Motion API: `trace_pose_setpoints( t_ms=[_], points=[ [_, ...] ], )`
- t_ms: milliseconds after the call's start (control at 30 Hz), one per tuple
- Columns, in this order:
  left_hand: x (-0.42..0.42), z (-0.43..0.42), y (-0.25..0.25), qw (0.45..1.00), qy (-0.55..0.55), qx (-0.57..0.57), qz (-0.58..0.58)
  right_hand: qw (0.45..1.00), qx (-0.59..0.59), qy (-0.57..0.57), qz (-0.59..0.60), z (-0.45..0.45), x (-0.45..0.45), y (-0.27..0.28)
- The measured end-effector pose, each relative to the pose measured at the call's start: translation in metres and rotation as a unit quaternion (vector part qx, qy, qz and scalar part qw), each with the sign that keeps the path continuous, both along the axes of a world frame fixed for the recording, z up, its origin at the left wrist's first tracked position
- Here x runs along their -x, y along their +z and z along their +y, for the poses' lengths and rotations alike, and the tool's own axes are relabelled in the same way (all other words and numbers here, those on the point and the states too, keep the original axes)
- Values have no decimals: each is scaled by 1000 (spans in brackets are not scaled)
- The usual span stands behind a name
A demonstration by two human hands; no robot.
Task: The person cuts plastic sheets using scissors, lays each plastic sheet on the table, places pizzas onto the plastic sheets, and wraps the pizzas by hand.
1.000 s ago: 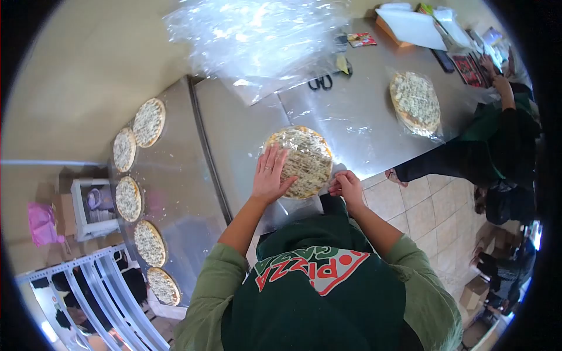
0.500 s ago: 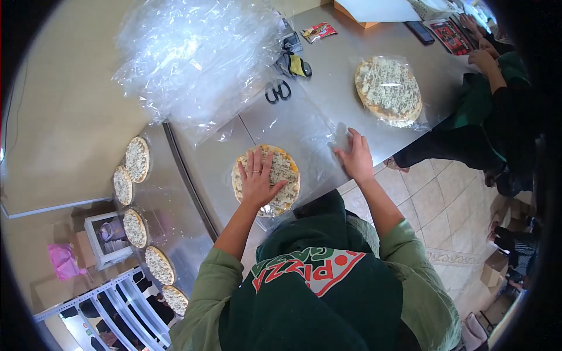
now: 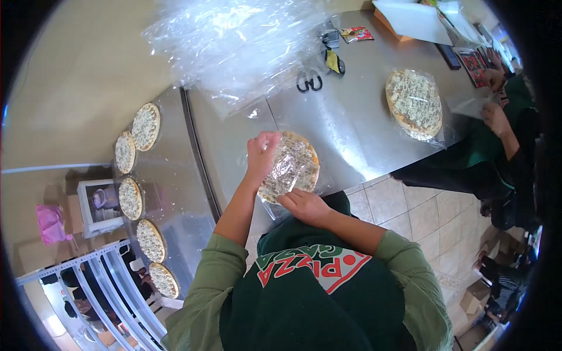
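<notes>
Bending over the lower middle of the frame, holding the left hand [image 3: 261,153] at the upper left rim of a film-covered pizza [image 3: 295,161] and bringing the right hand [image 3: 307,207] across the body to the lower rim. Lying flat in clear film [image 3: 270,209] near the front edge of a steel table [image 3: 345,131], between both hands: stretching rightward from the left fingers and upward from the right fingertips, and showing a round outline without any clear long axis. Favouring neither hand in nearness, meeting the left along one side and the right along the side next to the apron [image 3: 281,304]. Bunching the left fingers in a narrow bend, and drawing the right fingers close together, pointing leftward over the film; being unable to tell, through blur and glare, whether gripping plastic with either hand or merely touching. Lying above, toward the top of the frame, black scissors [image 3: 309,82] and a big heap of clear bags [image 3: 234,47]. Sitting well apart on the right, another wrapped pizza [image 3: 414,102], and beyond, handling clear plastic, a co-worker's hands [image 3: 496,120]. Lining the left side of the frame, five more pizzas [image 3: 130,198] on a second metal surface [image 3: 175,193].
</notes>
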State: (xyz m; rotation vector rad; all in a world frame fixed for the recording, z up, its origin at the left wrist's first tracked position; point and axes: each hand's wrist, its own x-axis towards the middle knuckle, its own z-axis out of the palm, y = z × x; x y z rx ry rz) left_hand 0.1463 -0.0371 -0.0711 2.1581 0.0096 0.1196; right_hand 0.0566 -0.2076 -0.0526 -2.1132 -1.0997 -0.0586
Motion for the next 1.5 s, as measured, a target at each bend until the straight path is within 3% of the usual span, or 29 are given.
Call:
trace_pose_setpoints(
  t_ms=[33, 133, 233, 433, 533, 633, 700, 800, 967, 1000, 1200, 1300, 1367, 1400, 1500],
  points=[
    [-2, 2, 6, 997, 26, -77, -3, 1000, 15, 10, -5, 6, 3, -4],
    [-8, 40, -12, 995, 53, -58, 67, 999, 42, -1, -12, 17, 8, -9],
    [-1, 66, -27, 969, 59, -239, -11, 996, 90, 16, 0, 26, 15, -15],
    [-3, 83, -63, 962, 32, -259, -79, 992, 123, -8, -38, 32, 24, -33],
    [-6, 80, -61, 967, 88, -239, -5, 988, 153, -1, -38, 30, 28, -39],
    [3, 65, -38, 953, 112, -228, -164, 978, 186, 16, 89, 30, 30, -36],
    [26, 46, -20, 945, -42, -265, -188, 990, 103, -43, 88, 29, 17, -28],
    [48, 28, -29, 933, -149, -301, -128, 986, 22, -148, 73, 33, -27, -13],
    [49, 30, -46, 936, -101, -338, 9, 966, 184, -173, -55, 48, -93, -51],
    [51, 31, -45, 939, -82, -332, 35, 964, 186, -187, -29, 46, -101, -54],
    [89, 61, -50, 956, 125, -255, 73, 947, 82, -276, 146, 9, -112, -67],
    [130, 66, -68, 968, 243, -16, 52, 895, 78, -275, 342, -12, -104, -42],
    [137, 48, -48, 910, 306, 238, 150, 844, 132, -214, 474, -20, -108, -30],
    [135, 40, -39, 853, 327, 359, 192, 840, 80, -193, 501, -20, -110, -40],
    [118, 52, -37, 772, 328, 455, 298, 810, -75, -137, 566, -10, -113, -83]
  ],
)
